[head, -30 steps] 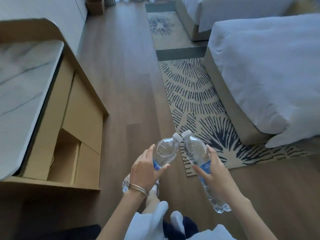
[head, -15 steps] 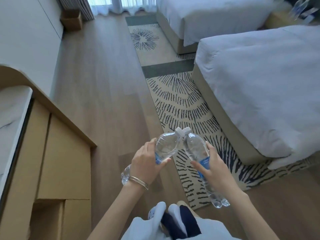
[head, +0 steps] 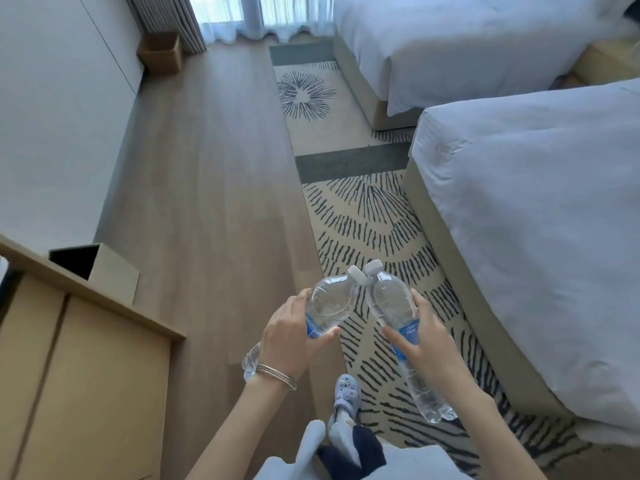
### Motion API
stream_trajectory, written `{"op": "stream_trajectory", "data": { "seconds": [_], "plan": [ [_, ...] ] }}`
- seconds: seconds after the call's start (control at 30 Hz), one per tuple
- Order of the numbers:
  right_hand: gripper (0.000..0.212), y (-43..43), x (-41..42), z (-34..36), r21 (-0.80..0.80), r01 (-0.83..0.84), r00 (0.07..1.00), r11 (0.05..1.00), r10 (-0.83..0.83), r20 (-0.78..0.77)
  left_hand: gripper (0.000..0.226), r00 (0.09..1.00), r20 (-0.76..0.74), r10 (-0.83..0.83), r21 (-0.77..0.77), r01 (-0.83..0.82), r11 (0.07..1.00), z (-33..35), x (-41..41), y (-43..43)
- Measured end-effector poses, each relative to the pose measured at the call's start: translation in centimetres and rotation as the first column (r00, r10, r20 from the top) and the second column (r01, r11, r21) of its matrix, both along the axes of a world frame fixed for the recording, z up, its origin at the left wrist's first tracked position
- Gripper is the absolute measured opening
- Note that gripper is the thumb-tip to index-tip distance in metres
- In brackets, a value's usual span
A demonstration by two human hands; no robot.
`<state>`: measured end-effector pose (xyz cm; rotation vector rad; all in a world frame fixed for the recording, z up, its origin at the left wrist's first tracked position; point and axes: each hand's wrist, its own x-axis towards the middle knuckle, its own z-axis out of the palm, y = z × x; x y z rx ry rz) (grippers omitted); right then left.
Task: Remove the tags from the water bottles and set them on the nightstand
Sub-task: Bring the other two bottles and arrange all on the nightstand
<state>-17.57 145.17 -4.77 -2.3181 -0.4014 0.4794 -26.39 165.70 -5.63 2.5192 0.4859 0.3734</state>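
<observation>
I hold two clear plastic water bottles with white caps and blue labels in front of me, low in the head view. My left hand (head: 289, 336) grips the left bottle (head: 330, 301) around its label, its base poking out behind my wrist. My right hand (head: 424, 341) grips the right bottle (head: 389, 299) at its label, with the base hanging down past my forearm. The two caps touch, tilted towards each other. I see no tag on either bottle. A wooden nightstand (head: 604, 62) shows at the top right, between the two beds.
Two white beds, the near one (head: 540, 216) and the far one (head: 450, 43), line the right side, with a patterned rug (head: 356, 209) beside them. A wooden cabinet (head: 79, 368) stands at lower left. A small box (head: 161, 51) sits by the curtains. Wood floor (head: 207, 188) runs ahead.
The view has swung up and forward along the room; the marble counter has left the frame and the window and far bed came in. The bottle caps have come together.
</observation>
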Motion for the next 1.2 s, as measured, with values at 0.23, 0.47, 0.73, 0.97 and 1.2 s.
{"op": "stream_trajectory", "data": {
  "seconds": [0.23, 0.47, 0.73, 0.97, 1.2],
  "plan": [
    [0.093, 2.5, 12.7, 1.8, 0.024, -0.006, 1.0, 1.0, 0.006, 0.007, 0.075, 0.999, 0.018, 0.027, 0.024, -0.028, 0.999, 1.1, 12.6, 2.6],
    [0.088, 4.4, 21.4, 0.3, 0.003, 0.039, 0.999, 0.999, -0.039, -0.026, 0.074, 0.999, -0.033, -0.03, 0.016, 0.031, 0.999, -0.6, 22.2, 5.5],
    [0.087, 10.9, 33.8, -0.4, -0.026, 0.126, 0.992, 0.992, -0.125, 0.019, 0.075, 0.99, -0.048, -0.136, -0.004, 0.136, 0.991, -2.0, 36.8, 12.6],
    [0.085, 17.3, 44.9, 0.9, -0.039, 0.175, 0.983, 0.984, -0.173, 0.064, 0.075, 0.984, -0.012, -0.18, 0.01, 0.181, 0.984, 0.1, 50.1, 19.8],
    [0.084, 19.6, 52.3, -0.4, -0.072, 0.226, 0.974, 0.972, -0.224, 0.023, 0.08, 0.983, -0.066, -0.172, -0.043, 0.169, 0.985, -1.0, 58.4, 23.3]
  ]
}}
